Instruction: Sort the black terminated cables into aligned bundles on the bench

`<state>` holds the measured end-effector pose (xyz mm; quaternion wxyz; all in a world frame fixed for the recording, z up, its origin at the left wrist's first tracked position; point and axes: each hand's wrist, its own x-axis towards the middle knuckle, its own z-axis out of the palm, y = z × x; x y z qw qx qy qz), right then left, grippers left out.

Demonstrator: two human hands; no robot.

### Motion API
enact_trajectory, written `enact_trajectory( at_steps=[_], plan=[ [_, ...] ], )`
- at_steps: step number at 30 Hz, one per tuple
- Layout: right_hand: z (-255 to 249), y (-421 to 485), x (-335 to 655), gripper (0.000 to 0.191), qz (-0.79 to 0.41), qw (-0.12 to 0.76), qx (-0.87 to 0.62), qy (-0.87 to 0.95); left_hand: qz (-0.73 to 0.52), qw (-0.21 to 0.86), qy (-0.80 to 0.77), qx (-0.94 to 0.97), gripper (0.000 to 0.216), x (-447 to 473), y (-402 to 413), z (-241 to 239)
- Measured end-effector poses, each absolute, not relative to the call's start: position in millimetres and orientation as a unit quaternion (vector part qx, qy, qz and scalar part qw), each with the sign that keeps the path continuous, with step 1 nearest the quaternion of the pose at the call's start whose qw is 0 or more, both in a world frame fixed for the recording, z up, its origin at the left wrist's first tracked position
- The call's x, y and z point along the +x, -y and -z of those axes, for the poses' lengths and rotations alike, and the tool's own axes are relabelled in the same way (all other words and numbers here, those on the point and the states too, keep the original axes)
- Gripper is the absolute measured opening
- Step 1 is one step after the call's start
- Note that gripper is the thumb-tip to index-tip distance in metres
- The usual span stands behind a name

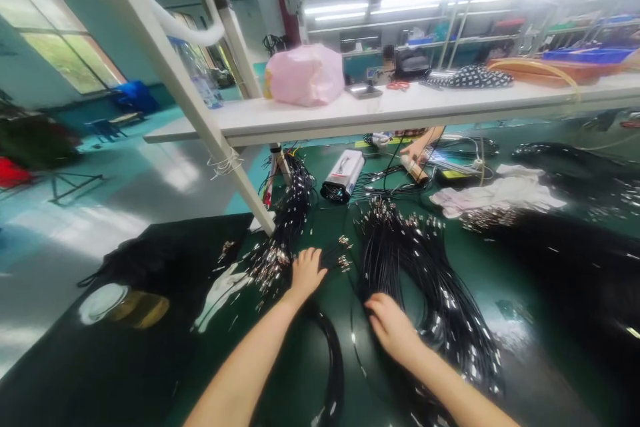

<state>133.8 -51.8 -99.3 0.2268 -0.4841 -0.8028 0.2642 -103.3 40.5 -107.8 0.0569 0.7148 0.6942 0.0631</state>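
My left hand point(307, 272) is closed over a small bundle of black cables point(330, 255), whose metal-tipped ends stick out to the right of the fingers. Below that hand, a curved length of black cable bundle point(333, 353) runs toward the front of the table. At the left edge of a large looped bundle of black cables point(383, 257), my right hand point(393, 323) has its fingers curled in a pinch on black cable; the fingertips are partly hidden. A single thin cable point(354, 337) lies between the two hands. Another cable pile with metal tips point(273, 263) lies just left of my left hand.
A white shelf post point(240, 180) rises at left, under a shelf point(400, 107) with a pink bag point(305, 77). A lidded jar point(135, 307) lies front left. Across the table, a co-worker's hand point(417, 147) holds a brown roll point(414, 170) near a white cable-filled container point(345, 173).
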Motion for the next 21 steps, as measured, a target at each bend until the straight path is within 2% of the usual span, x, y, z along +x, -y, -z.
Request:
enact_trajectory(
  at_steps=[3, 6, 12, 21],
  plan=[
    [111, 61, 179, 0.029, -0.217, 0.218, -0.53, 0.79, -0.097, -0.02, -0.724, 0.683, 0.043, -138, -6, 123],
    [125, 71, 199, 0.033, -0.223, 0.177, -0.544, 0.79, -0.074, -0.063, -0.759, 0.644, 0.046, -169, 26, 143],
    [133, 75, 190, 0.036, -0.213, 0.156, -0.546, 0.795, -0.004, -0.051, -0.728, 0.684, 0.027, -176, 51, 157],
    [139, 81, 202, 0.035, -0.221, 0.174, -0.52, 0.806, 0.01, 0.023, -0.702, 0.712, 0.034, -198, 88, 135]
  ],
)
